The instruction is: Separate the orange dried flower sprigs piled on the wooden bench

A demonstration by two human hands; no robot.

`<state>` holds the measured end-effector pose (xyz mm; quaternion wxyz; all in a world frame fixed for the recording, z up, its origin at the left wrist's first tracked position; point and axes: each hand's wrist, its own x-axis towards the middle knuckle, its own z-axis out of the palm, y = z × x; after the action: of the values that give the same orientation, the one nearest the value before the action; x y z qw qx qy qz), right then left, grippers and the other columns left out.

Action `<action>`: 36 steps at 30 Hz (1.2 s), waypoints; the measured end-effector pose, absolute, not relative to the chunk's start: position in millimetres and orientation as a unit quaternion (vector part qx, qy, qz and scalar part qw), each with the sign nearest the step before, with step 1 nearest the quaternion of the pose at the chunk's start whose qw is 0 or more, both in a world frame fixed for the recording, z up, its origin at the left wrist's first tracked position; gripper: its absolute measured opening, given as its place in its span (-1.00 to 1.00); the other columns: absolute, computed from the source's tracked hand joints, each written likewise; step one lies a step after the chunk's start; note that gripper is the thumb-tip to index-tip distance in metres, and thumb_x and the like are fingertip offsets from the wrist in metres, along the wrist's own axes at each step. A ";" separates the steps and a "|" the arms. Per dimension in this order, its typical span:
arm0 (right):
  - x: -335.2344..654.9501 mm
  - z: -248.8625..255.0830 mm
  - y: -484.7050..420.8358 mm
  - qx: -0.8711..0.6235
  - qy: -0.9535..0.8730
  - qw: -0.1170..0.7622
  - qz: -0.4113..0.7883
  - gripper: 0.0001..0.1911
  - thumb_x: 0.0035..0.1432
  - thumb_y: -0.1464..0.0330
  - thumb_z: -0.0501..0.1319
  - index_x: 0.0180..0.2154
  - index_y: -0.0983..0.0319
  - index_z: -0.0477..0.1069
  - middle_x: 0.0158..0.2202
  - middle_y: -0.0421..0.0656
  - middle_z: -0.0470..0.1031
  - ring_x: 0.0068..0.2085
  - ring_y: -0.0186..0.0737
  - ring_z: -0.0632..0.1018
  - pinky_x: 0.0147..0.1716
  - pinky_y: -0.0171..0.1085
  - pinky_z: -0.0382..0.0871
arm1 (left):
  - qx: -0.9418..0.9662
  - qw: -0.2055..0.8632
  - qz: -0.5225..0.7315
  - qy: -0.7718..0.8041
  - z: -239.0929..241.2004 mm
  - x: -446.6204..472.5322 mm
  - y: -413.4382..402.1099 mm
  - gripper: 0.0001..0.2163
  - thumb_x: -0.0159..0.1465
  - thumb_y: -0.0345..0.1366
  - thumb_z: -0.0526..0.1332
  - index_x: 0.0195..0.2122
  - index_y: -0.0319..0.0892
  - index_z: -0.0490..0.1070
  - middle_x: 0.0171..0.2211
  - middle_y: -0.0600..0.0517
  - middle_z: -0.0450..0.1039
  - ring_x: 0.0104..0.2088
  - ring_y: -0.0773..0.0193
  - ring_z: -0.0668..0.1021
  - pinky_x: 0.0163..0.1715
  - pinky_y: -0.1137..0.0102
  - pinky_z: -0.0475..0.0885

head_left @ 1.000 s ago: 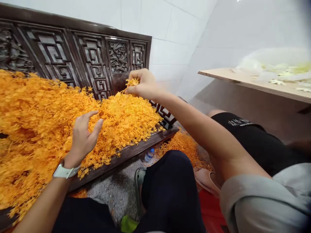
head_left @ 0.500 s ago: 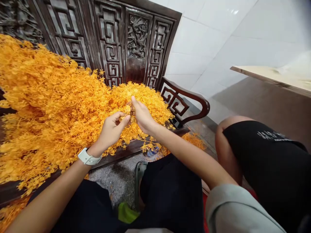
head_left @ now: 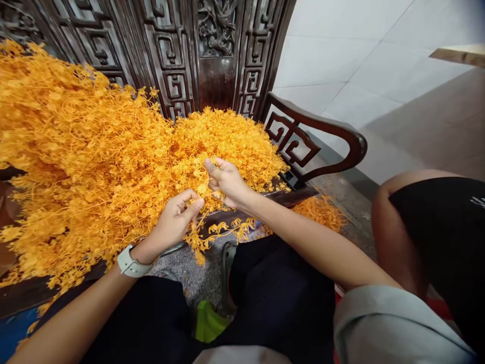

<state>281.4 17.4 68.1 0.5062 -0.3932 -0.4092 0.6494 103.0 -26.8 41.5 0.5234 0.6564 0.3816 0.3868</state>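
Observation:
A large heap of orange artificial flower sprigs (head_left: 94, 146) covers the seat of a dark carved wooden bench (head_left: 220, 83). In front of the heap's right part, my left hand (head_left: 178, 215), with a pale watch strap (head_left: 132, 262) at the wrist, pinches a thin orange sprig (head_left: 197, 242) between thumb and fingers. Close to its right, my right hand (head_left: 229, 184) is closed, thumb against the fingers, on the same orange strands. Sprig ends dangle below both hands over the seat's front edge. Exactly where the right fingertips grip is partly hidden.
The bench's curved armrest (head_left: 341, 144) stands to the right. Loose orange strands (head_left: 320, 212) lie on the floor below it. Another person's knee (head_left: 397, 222) is at the right, under a wooden board edge (head_left: 458, 54). A green object (head_left: 210, 321) lies between my legs.
My hands have moved slightly apart, and more of the sprig hangs below them. The view has shifted, so the armrest and the other person's leg appear farther right.

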 end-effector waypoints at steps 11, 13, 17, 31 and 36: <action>308.1 57.4 32.7 -0.423 -0.430 0.522 0.603 -0.32 -0.01 -0.10 0.54 -0.36 0.09 0.12 -0.64 -0.47 0.00 -0.65 -0.48 -0.05 -0.66 -0.30 -0.26 | 0.636 0.530 0.378 0.415 43.1 100.1 -35.5 -0.56 0.33 0.18 0.34 -0.38 -0.11 0.39 -0.60 0.14 0.28 -0.64 0.35 0.37 -0.61 0.41 0.32; 329.9 60.3 45.4 -0.443 -0.405 0.571 0.559 -0.33 0.08 -0.07 0.51 -0.39 0.09 0.05 -0.64 -0.46 -0.04 -0.64 -0.47 -0.06 -0.65 -0.31 -0.26 | 0.630 0.509 0.394 0.435 42.2 92.8 -38.1 -0.59 0.33 0.15 0.35 -0.35 -0.10 0.39 -0.62 0.15 0.31 -0.65 0.33 0.39 -0.60 0.41 0.36; 370.2 64.9 47.0 -0.459 -0.429 0.584 0.514 -0.42 0.26 -0.10 0.37 -0.39 0.10 0.11 -0.62 -0.43 -0.12 -0.59 -0.43 -0.12 -0.61 -0.29 -0.25 | 0.628 0.484 0.410 0.452 39.8 86.6 -41.0 -0.66 0.36 0.04 0.37 -0.32 -0.11 0.42 -0.61 0.14 0.40 -0.62 0.34 0.46 -0.51 0.42 0.42; 394.5 68.6 76.2 -0.613 -0.400 0.486 0.477 -0.13 0.29 -0.36 0.00 0.25 0.19 0.29 0.01 0.06 0.48 -0.08 -0.07 0.56 -0.21 -0.21 0.49 | 0.561 0.538 0.433 0.456 33.7 103.6 -38.8 -0.67 0.30 0.01 0.41 -0.33 -0.16 0.45 -0.53 0.13 0.41 -0.55 0.36 0.49 -0.41 0.41 0.46; 355.9 55.9 52.0 -0.504 -0.438 0.433 0.606 -0.25 0.32 -0.31 0.06 0.04 0.21 0.40 -0.12 0.08 0.54 -0.21 -0.05 0.59 -0.28 -0.17 0.53 | 0.584 0.528 0.413 0.458 30.7 104.2 -38.6 -0.67 0.33 0.01 0.40 -0.31 -0.16 0.47 -0.51 0.13 0.44 -0.53 0.36 0.52 -0.37 0.41 0.46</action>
<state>355.9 52.0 55.9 0.4334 -0.5037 -0.4378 0.6057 104.2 -38.6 30.7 0.5277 0.5840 0.4580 0.4131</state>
